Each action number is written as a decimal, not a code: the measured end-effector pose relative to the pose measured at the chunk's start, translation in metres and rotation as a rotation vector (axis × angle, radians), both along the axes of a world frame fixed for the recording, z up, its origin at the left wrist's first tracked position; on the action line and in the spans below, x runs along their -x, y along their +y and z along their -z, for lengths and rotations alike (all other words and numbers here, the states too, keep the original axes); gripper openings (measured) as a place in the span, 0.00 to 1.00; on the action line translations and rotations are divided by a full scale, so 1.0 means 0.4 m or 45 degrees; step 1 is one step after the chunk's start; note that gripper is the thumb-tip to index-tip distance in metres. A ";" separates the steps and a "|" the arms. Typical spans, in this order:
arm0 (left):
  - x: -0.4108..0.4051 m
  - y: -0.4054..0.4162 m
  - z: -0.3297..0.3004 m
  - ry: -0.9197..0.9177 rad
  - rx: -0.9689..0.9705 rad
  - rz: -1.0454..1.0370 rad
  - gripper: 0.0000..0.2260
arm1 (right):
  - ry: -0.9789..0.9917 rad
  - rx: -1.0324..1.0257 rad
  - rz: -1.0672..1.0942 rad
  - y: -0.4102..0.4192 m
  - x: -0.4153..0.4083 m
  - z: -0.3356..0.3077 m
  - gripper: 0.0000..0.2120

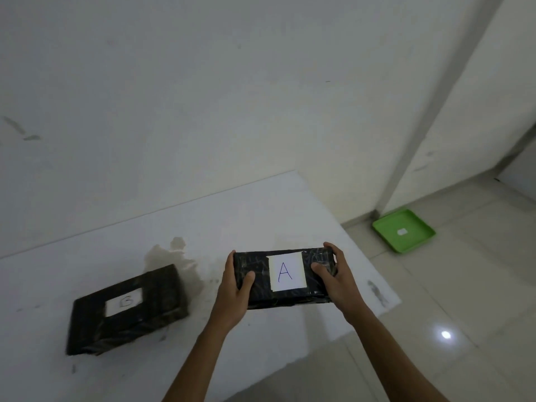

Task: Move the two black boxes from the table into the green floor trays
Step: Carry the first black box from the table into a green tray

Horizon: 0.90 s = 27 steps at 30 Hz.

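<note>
A black box marked A on a white label is gripped at both short ends, my left hand on its left end and my right hand on its right end. It is over the right part of the white table; I cannot tell whether it rests on the top or is lifted. A second black box marked B lies flat on the table to the left, untouched. One green tray with a small white label lies on the floor by the wall corner, to the right beyond the table.
The table stands against a white wall; its right edge falls off to a pale tiled floor. A wall pillar rises behind the green tray. A stain marks the tabletop between the two boxes.
</note>
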<state>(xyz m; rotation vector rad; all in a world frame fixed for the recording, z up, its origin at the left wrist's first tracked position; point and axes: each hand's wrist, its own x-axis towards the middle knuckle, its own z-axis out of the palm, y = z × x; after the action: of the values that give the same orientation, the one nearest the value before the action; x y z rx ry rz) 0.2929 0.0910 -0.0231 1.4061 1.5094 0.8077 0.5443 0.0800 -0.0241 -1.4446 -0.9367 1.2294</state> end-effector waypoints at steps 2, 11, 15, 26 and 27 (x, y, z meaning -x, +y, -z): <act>-0.119 -0.002 -0.005 -0.034 -0.004 0.014 0.32 | -0.020 -0.017 0.018 0.001 -0.117 -0.009 0.24; -0.559 0.054 -0.027 -0.091 -0.036 -0.008 0.29 | -0.119 -0.039 0.011 0.072 -0.559 -0.044 0.26; -0.687 0.134 -0.020 -0.087 -0.061 -0.036 0.29 | -0.169 -0.081 -0.028 0.170 -0.690 -0.040 0.25; -0.971 0.483 0.012 -0.066 -0.052 -0.192 0.30 | -0.178 -0.072 -0.204 0.594 -0.969 -0.022 0.25; -0.991 0.512 0.012 -0.067 -0.045 -0.203 0.30 | -0.196 -0.077 -0.221 0.630 -0.988 -0.023 0.26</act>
<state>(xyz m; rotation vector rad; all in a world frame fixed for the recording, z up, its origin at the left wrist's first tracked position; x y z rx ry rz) 0.6893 0.2957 -0.0277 1.2914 1.5878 0.9662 0.9395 0.3320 -0.0150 -1.4495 -1.2154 1.2161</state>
